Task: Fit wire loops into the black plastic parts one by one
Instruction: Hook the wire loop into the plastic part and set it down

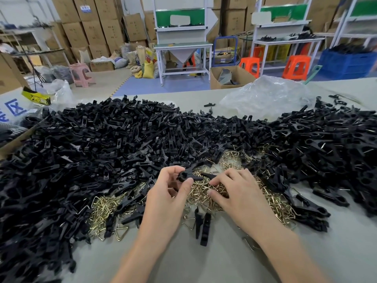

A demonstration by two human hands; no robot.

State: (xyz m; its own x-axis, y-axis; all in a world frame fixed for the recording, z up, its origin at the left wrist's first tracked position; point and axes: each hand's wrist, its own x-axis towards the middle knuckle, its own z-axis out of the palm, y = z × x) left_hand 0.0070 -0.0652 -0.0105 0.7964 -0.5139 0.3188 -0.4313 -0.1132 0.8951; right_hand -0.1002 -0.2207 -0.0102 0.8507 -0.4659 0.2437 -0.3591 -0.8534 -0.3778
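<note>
The right hand [238,193] lies palm down with its fingertips [214,182] and thumb dug into the heap of small brass-coloured triangular wire loops [201,194]. The tangle hides whether a loop is pinched between them, so its grip cannot be told. Both forearms are cut off by the lower edge of the view.

The left hand [169,193] pinches one black plastic clip part [184,175] between thumb and curled fingers. The part's rounded end sits in the fingers. Its long body points away from this hand, up and towards the right hand. Whether the dark sliver just past it, by the right fingertips, belongs to it is hard to make out.

The wire loops spread under and between both hands. Just nearer the person than the hands, between the wrists, two loose black plastic parts [202,225] lie side by side on the pale grey table [183,262]. Their long axes run roughly towards the body.

A large mound of black plastic parts [102,139] crowds the outer side of the left hand and stretches beyond it. A second mound of black parts [326,144] lies outside the right hand. Far beyond the right hand sits a crumpled clear plastic bag [265,94].
</note>
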